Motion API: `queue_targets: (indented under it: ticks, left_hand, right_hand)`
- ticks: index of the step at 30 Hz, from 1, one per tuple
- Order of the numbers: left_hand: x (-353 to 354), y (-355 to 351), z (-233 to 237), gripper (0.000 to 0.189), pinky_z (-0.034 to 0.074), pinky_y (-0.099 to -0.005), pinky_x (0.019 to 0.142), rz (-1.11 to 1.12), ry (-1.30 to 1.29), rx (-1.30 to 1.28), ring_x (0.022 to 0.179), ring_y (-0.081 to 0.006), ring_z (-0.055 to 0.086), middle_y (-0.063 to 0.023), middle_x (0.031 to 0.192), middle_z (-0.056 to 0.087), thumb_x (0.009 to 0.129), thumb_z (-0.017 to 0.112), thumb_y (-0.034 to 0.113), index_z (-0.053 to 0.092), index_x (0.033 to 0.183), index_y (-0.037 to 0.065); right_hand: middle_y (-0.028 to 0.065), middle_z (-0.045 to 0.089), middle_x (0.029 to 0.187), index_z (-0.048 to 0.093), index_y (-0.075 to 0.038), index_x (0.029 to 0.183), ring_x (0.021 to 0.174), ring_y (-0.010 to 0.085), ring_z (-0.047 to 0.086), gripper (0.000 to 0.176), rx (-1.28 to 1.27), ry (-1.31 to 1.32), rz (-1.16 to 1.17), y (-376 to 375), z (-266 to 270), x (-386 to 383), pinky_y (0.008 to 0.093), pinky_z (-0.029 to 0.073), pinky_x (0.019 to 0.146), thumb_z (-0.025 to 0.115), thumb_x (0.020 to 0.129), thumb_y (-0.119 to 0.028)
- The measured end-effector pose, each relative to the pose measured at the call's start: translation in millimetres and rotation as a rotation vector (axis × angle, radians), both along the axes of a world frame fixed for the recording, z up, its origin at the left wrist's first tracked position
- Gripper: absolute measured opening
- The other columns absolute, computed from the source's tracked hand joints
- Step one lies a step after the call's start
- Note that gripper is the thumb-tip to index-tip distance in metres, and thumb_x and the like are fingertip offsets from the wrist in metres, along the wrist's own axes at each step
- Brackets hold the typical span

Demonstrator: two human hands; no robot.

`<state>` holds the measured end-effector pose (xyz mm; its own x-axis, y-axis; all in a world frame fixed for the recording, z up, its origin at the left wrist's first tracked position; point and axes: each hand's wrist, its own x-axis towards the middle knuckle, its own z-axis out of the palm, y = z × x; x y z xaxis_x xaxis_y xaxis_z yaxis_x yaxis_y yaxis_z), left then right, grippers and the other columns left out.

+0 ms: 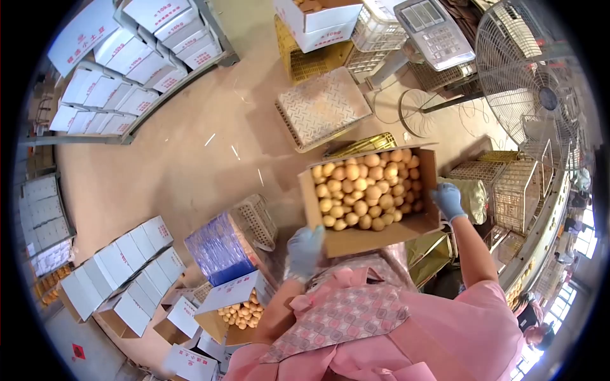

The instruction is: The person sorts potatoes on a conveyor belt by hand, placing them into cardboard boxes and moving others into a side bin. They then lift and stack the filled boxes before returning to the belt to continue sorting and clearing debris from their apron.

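An open cardboard box (381,240) full of small round yellow-brown potatoes (372,190) is held in front of my body. My left hand (305,253), in a blue glove, grips its near left corner. At the box's right side, my right hand (448,200), also blue-gloved, holds the edge with fingers bent against the cardboard. Some fingers of both hands are hidden behind the box walls. Beyond the box lies a metal-plated scale platform (325,105).
White cartons (114,51) stand stacked at upper left, more (127,273) at lower left. Another potato box (241,312) is near my left elbow. A scale display (427,28), a large fan (540,89) and crates (515,190) stand right; a co-worker (535,327) is at far right.
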<state>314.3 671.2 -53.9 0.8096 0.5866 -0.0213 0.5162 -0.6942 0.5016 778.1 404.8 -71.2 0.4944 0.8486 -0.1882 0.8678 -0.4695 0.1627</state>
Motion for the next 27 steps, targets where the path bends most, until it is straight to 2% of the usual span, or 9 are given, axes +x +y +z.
queue_targets:
  ticks: [1,6,8,14,17,19,21,24,27]
  left_hand:
    - [31.8,-12.4,-17.2,0.027,0.048,-0.0545,0.064,0.325,0.121,-0.629,0.074,-0.0412,0.066,-0.0219,0.082,0.066,0.099,0.064,0.031,0.072,0.096,0.006]
    - [105.8,-66.6,-52.7,0.039,0.053,-0.0529,0.069,0.31,0.078,-0.82,0.077,-0.0419,0.069,-0.021,0.078,0.067,0.105,0.059,0.035,0.069,0.083,0.005]
    - [108.9,-90.3,-70.4,0.035,0.056,-0.0519,0.073,-0.108,0.124,-0.331,0.087,-0.0388,0.071,-0.0182,0.097,0.072,0.106,0.055,0.038,0.069,0.104,0.006]
    - [46.6,-79.4,-49.3,0.034,0.056,-0.0413,0.09,0.25,-0.238,-1.147,0.107,-0.0337,0.071,-0.0196,0.12,0.072,0.107,0.055,0.033,0.065,0.127,0.007]
    - [-29.1,-79.6,-20.2,0.04,0.054,-0.0355,0.098,0.614,-0.345,-1.001,0.116,-0.0288,0.069,-0.0186,0.128,0.072,0.11,0.053,0.031,0.064,0.138,0.004]
    - [-90.8,-99.1,15.2,0.035,0.054,-0.0347,0.097,0.971,-0.36,-0.66,0.112,-0.0245,0.069,-0.0136,0.118,0.072,0.11,0.054,0.026,0.064,0.135,0.004]
    - [-146.9,-165.6,-43.9,0.026,0.054,-0.0346,0.097,1.565,-0.806,-1.07,0.111,-0.0224,0.068,-0.0124,0.114,0.071,0.109,0.054,0.016,0.065,0.129,0.004]
    - [-255.2,-279.5,-93.5,0.025,0.053,-0.0344,0.095,1.273,0.382,-0.067,0.107,-0.027,0.066,-0.0169,0.111,0.07,0.1,0.06,0.004,0.065,0.124,0.003]
    - [-302.7,-268.5,-38.0,0.044,0.049,-0.043,0.099,2.293,-0.184,-0.034,0.113,-0.0391,0.061,-0.0237,0.126,0.065,0.097,0.066,0.014,0.056,0.137,-0.003]
  right_hand:
    - [0.0204,0.07,0.083,0.07,-0.009,0.079,0.079,0.0421,0.069,0.028,0.022,0.009,-0.075,-1.9,-0.4,19.2,0.0545,0.055,0.074,0.067,0.089,-0.035]
    - [0.0185,0.074,0.091,0.076,-0.006,0.091,0.085,0.0399,0.071,0.031,-0.036,0.189,-0.266,-15.2,-63.8,89.3,0.051,0.058,0.08,0.064,0.094,-0.035]
    - [0.0149,0.077,0.093,0.078,-0.009,0.092,0.093,0.035,0.073,0.026,-0.312,-0.002,0.001,-35.1,-118.6,122.4,0.0485,0.059,0.081,0.061,0.097,-0.028]
    - [0.022,0.077,0.113,0.075,-0.003,0.111,0.104,0.0416,0.074,0.03,-0.826,0.127,0.373,17.1,-107.5,131.7,0.0496,0.062,0.088,0.052,0.1,-0.02]
    - [0.0234,0.077,0.109,0.074,-0.002,0.108,0.106,0.0406,0.074,0.036,-0.777,0.134,-0.171,69.3,-57.9,115.9,0.0496,0.061,0.089,0.055,0.098,-0.031]
    - [0.0236,0.077,0.102,0.074,-0.001,0.103,0.099,0.0408,0.075,0.039,-0.52,-0.011,-0.092,111.7,-30.0,74.0,0.0492,0.061,0.085,0.054,0.099,-0.034]
    - [0.0215,0.073,0.097,0.073,0.001,0.103,0.093,0.0388,0.07,0.032,-0.142,0.007,0.091,200.0,23.1,-48.3,0.0475,0.056,0.086,0.053,0.099,-0.023]
    - [0.0237,0.069,0.106,0.066,0.001,0.122,0.096,0.0391,0.067,0.032,0.329,0.214,0.854,271.0,-69.5,-164.2,0.0471,0.054,0.089,0.055,0.105,-0.023]
    - [0.0183,0.069,0.101,0.068,-0.004,0.117,0.084,0.0373,0.069,0.027,0.156,0.687,1.019,318.0,-8.6,-426.3,0.0494,0.056,0.075,0.064,0.097,-0.023]
